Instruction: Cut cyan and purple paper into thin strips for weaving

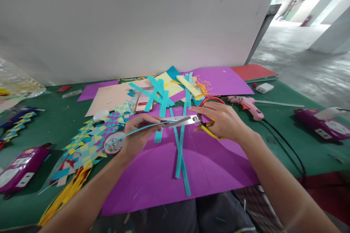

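Over purple card (218, 167), left fingers (144, 118) pinch a thin turquoise strip (140, 128) between them, right fingers (204, 111) gripping scissors (188, 119) close by.

A tall pale-grey panel (136, 25) with a few dark marks stands behind the green tabletop (281, 116) before me, blocking my view straight ahead. Past its dark right edge (262, 36), I see a glossy grey floor (290, 51), a thick pale pillar (333, 29) and bright light reflecting off the ground.
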`<action>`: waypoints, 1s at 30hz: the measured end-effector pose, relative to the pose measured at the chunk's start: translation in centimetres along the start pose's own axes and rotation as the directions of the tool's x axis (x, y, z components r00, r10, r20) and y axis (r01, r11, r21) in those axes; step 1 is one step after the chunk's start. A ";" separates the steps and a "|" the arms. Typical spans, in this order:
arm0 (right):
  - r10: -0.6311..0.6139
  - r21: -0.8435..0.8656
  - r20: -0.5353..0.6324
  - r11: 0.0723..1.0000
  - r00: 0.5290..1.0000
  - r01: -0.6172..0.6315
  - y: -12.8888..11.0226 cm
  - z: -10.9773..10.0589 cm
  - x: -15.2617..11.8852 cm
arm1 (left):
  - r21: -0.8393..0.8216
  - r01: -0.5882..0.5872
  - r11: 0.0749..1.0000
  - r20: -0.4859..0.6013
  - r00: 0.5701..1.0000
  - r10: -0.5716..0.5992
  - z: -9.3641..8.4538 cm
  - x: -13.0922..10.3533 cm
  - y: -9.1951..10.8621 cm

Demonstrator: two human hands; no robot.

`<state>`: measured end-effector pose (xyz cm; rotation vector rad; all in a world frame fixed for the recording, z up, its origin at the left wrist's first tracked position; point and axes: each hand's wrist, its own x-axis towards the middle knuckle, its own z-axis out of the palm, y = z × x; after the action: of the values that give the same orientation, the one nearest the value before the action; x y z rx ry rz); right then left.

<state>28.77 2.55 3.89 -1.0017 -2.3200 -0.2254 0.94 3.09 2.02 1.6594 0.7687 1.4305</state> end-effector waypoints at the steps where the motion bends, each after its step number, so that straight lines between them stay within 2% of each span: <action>1: -0.004 0.003 0.002 1.000 1.000 0.004 -0.1 0.0 0.1 | 0.005 -0.002 1.000 0.008 1.000 0.002 0.0 0.0 0.0; 9: -0.003 0.037 -0.004 0.999 1.000 0.003 -0.3 0.6 0.0 | 0.023 0.069 0.997 0.035 0.997 -0.070 0.1 -0.2 0.1; 17: -0.011 0.023 0.012 1.000 1.000 0.010 -0.6 0.9 0.0 | 0.072 0.059 0.996 0.024 0.998 -0.061 0.1 -0.5 -0.3; 30: -0.011 0.104 0.007 0.995 1.000 0.010 -0.7 1.1 -0.1 | -0.078 0.110 0.991 0.057 0.993 -0.106 0.6 -0.2 0.5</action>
<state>27.83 2.39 3.01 -0.9410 -2.3188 -0.1037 1.48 2.52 2.34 1.5639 0.7493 1.3202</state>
